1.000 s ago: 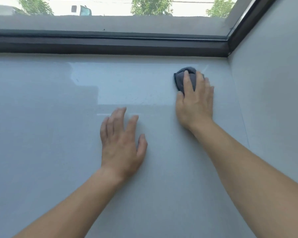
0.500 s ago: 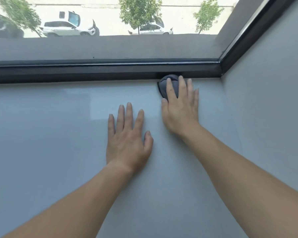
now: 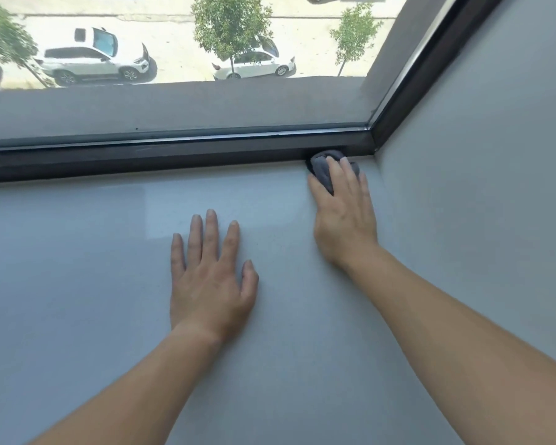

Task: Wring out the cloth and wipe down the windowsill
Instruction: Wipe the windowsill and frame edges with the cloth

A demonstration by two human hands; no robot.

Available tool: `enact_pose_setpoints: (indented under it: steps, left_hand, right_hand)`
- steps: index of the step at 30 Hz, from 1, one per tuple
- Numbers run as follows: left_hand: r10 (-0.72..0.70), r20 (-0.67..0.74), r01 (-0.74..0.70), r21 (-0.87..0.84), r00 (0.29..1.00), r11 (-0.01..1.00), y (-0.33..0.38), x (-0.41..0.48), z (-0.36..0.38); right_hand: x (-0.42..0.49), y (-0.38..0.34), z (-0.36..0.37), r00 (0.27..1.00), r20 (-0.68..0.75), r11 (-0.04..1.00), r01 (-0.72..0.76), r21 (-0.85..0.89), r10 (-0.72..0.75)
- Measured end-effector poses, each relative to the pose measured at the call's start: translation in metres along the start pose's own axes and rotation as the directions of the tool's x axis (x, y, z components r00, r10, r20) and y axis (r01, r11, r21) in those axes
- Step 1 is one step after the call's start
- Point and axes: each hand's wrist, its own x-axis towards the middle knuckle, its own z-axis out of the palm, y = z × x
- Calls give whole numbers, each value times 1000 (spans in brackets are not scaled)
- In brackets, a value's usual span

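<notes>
- right hand lies with fingers straight over the wadded grey cloth, pressing rather than pinching; the cloth butts the dark window frame just past the fingertips
- left hand is spread flat, holding nothing, beside and nearer
- risk: with no real hold, the wad could slip out and miss the corner just right of it
- windowsill looks smooth, glossy, pale grey, with a plain wall close on the right
</notes>
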Motion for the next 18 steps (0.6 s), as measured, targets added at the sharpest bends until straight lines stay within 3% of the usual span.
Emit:
enact_pose_setpoints:
  steps: [3,9,15,18]
  left_hand:
    - [3,-2,-3,-7,1000,1000,-1,0,0]
    - [4,1,-4,-9,1000,1000,-2,-1,0]
    - [11,14,-11,-12,1000,1000,-1,-1,-1]
    - [9,9,-9,-7,1000,1000,-1,-1,-1]
  right_hand:
    - [0,26,-6,984,15,983,-179,-33,179]
    - [-9,24,-3,973,-8,973,-229,31,230]
    - [-135,14,-20,956,40,951,-293,95,291]
    - [-144,17,-18,957,61,955,-288,76,284]
